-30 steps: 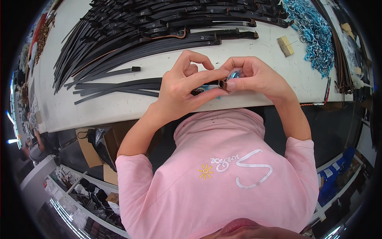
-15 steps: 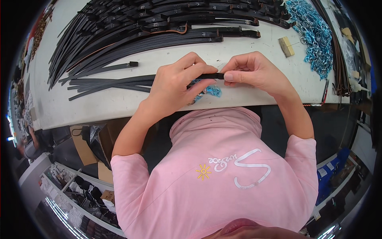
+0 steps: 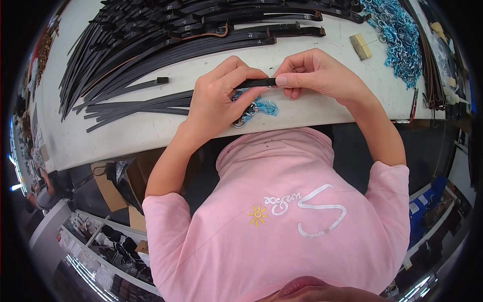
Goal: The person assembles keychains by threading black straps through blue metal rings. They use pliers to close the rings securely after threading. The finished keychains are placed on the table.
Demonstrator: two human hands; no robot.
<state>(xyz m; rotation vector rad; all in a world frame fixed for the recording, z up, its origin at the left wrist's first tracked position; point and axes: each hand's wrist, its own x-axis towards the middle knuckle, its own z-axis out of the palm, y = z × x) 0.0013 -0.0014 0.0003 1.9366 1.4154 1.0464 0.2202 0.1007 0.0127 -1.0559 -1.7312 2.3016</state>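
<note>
Just beyond the blue-wrapped metal pieces [image 3: 266, 107], the black strap [image 3: 258, 83] has its end pinched by thumb and fingers of the right hand [image 3: 322, 80], lies between curled fingers and thumb of the left hand [image 3: 210, 93], and seems light, bendable but firm, best held near this end.

Strap pile [image 3: 198, 24] behind left hand [image 3: 215, 95], ring heap [image 3: 401, 46] farther right, block [image 3: 360, 46] between

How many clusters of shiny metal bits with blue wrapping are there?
2: the large heap at the table's upper right, and the small cluster beside the left hand, partly covered by it. Others may be hidden.
</note>
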